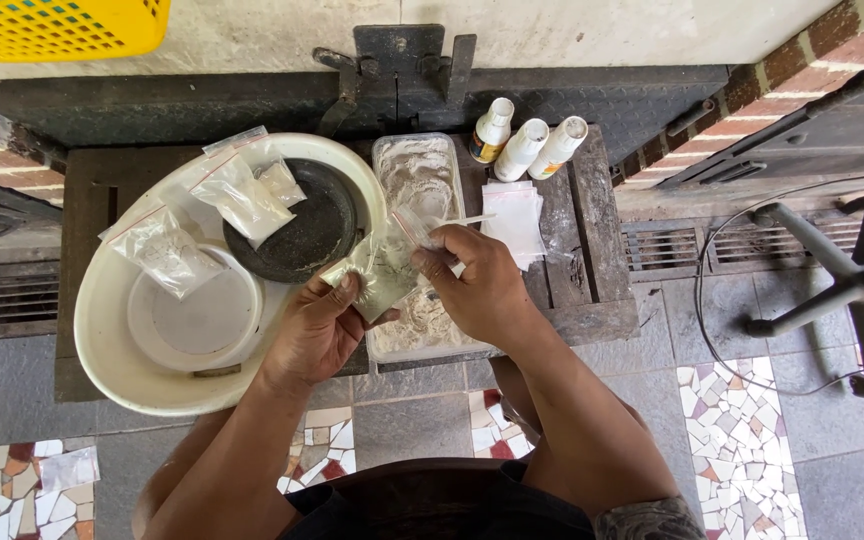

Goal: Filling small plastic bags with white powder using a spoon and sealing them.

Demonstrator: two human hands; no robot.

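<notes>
My left hand (317, 325) grips a small clear plastic bag (380, 272) partly filled with pale powder, holding it over the edge of a clear rectangular tub (414, 160) of the same powder. My right hand (477, 285) pinches the bag's top edge and also holds a thin white stick or spoon (467, 220) that points right. Both hands meet at the bag, above a low dark wooden table (582, 250).
A large white basin (117, 350) on the left holds a dark round dish (317, 225), a white lid and three filled powder bags. Empty bags (514, 215) and three white bottles (524, 148) lie right of the tub. A chair base (837, 290) stands at right.
</notes>
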